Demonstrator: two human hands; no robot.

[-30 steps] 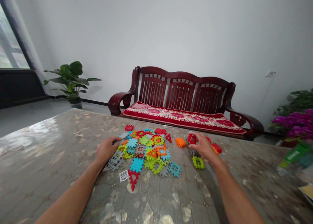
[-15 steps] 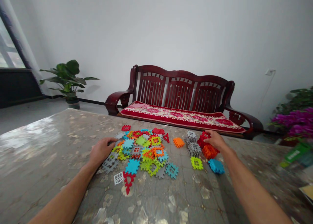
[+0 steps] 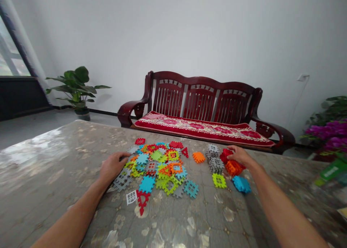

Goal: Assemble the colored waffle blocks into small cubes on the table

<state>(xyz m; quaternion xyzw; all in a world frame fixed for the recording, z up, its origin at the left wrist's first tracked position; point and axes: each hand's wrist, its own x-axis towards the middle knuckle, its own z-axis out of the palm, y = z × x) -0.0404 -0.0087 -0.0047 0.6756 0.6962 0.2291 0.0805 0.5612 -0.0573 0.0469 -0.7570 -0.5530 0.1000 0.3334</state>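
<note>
A mixed heap of colourful plastic interlocking tiles (image 3: 156,155) lies on the table. My left hand (image 3: 113,165) rests at the heap's left edge, thumb and forefinger apart, holding nothing visible. Grey tiles (image 3: 123,179) lie just beside it. Over on the right, my right hand (image 3: 240,156) has its fingers closed on a stack of red tiles (image 3: 225,155); its grip is partly hidden. Around that hand stand an orange tile stack (image 3: 233,168), a blue stack (image 3: 241,184) and grey stacks (image 3: 216,165). A lime-green window tile (image 3: 219,181) and an orange tile (image 3: 198,157) lie nearby.
The patterned table (image 3: 67,175) spreads beneath everything. Behind it stands a dark red wooden bench (image 3: 199,100) with a red floral cover (image 3: 200,127). A potted plant (image 3: 80,85) is at the left; purple flowers (image 3: 329,136) and a green package (image 3: 330,172) are at the right.
My right hand stays at the red stack with hardly any movement. The left hand keeps its place. The camera view has shifted slightly, and the tiles look unchanged.
</note>
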